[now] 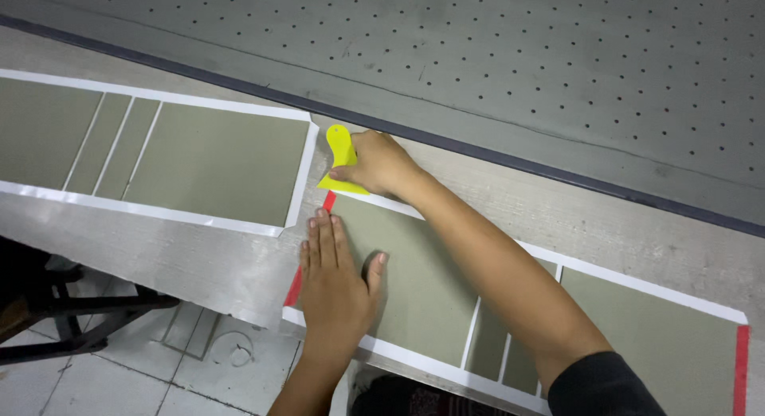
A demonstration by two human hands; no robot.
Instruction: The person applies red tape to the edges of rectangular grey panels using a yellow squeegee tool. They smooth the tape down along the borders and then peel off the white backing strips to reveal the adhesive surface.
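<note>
Head view: right hand (374, 162) pinches yellow plastic squeegee (341, 162) at the far left corner of olive sheet (414, 280); left hand (333, 282) lies flat, fingers together, pinning the sheet near its red tape edge (296, 282); smoothing step, I judge; steady strokes needed next; second olive sheet (215, 165) lies left, apart; perforated table (518, 57) beyond; nothing obstructs.

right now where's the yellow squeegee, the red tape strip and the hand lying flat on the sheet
yellow squeegee (341, 149): head view, on its handle above the fingers
red tape strip (328, 201): head view, on its upper end
left hand (333, 282): head view, on the back of the hand
</note>
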